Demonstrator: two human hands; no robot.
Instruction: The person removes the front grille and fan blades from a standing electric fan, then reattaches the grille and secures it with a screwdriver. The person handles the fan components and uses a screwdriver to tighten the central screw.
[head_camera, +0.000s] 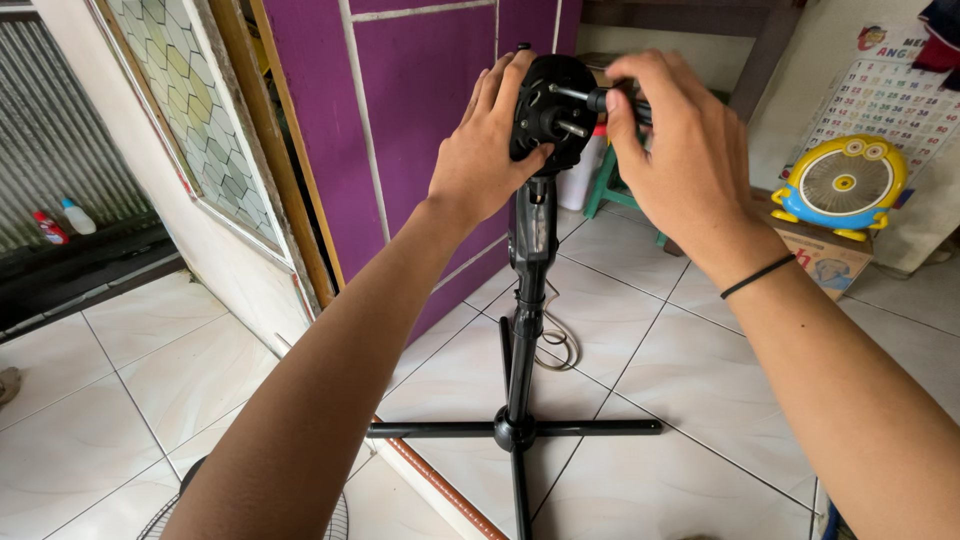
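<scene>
Atop the black fan stand (521, 340), the left hand (484, 150) is gripping the motor head (549, 108), fingers clamped on its housing; the right hand (668, 140) is pinching a dark part (607, 100) beside the shaft. Risk: slipping, tipping the stand. A green stool (607, 185) and yellow toy fan (842, 186) are sitting behind the stand.

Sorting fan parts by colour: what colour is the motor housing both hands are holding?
Black, seen in the head view: the motor housing between left hand and right hand.
</scene>
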